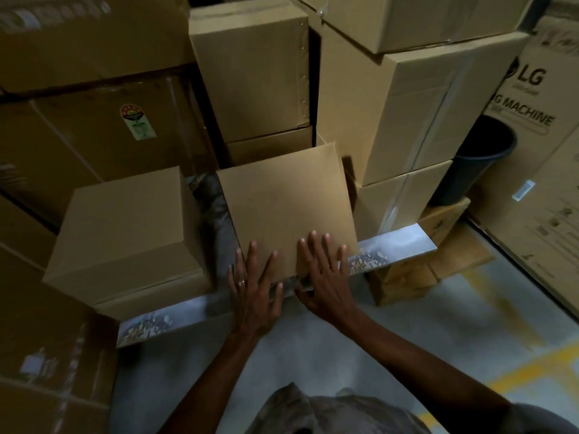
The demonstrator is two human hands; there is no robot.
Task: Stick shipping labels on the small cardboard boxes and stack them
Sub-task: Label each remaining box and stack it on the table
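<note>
A plain brown cardboard box (285,211) sits in the middle on a low metal platform (394,245), its top bare of any label. My left hand (253,286) lies flat with spread fingers over the box's near left corner. My right hand (322,274) lies flat with spread fingers on the near right part of the top, thumb down at the front edge. A second small box (125,230) stands to the left on the same platform, apart from the first. No label is visible in either hand.
Tall stacks of cardboard cartons (250,73) wall in the back and both sides. A black bin (479,158) stands at right beside a large LG carton (539,136). A small carton (416,270) lies below the platform's right end. Grey floor with yellow lines (526,371) is near.
</note>
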